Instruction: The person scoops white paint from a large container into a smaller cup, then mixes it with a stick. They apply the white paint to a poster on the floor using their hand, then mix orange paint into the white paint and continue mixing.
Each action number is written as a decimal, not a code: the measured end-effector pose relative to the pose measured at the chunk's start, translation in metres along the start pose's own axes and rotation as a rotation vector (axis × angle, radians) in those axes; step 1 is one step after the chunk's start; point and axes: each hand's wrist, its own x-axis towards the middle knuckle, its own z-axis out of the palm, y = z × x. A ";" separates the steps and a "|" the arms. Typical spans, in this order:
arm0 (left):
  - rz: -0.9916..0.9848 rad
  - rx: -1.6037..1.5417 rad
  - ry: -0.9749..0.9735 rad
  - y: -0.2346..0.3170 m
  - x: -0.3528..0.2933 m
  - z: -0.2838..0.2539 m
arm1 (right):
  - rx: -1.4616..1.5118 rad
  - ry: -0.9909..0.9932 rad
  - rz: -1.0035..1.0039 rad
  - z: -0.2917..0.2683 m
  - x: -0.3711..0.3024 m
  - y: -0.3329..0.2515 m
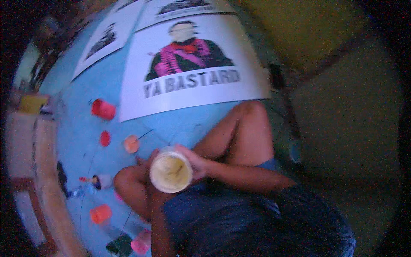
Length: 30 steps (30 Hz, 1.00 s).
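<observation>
In front of my lap I hold a round white tub point(159, 186), its open top facing up. A pale cream-coloured substance point(172, 169) shows inside, with a darker streak across it. My right hand point(195, 162) is closed round the tub's right side. On the far left side of the tub, my left hand point(151, 158) is against its wall, mostly hidden behind it. An orange round lid or pot point(131, 144), with a thin dark stick beside it, lies just beyond my left hand. The picture is blurred.
Ahead lies a large white printed poster point(192, 96) with a figure in black and pink; more posters point(102, 43) lie beyond. Red point(103, 109) and orange point(100, 213) pots, a pink one point(141, 242) and a dark green one point(120, 246) stand on the blue floor point(77, 141) at left.
</observation>
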 end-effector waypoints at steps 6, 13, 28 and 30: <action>0.013 -0.101 0.035 0.007 0.016 0.015 | 0.042 0.266 0.102 -0.052 0.002 -0.007; -0.015 0.021 0.177 0.004 0.007 0.016 | -0.364 0.724 -0.522 -0.064 -0.017 -0.101; 0.082 -0.081 0.192 0.017 0.006 0.006 | -2.004 0.829 -0.770 -0.065 -0.012 -0.104; 0.040 -0.081 0.183 0.020 0.004 0.004 | -1.920 0.839 -0.836 -0.068 -0.012 -0.103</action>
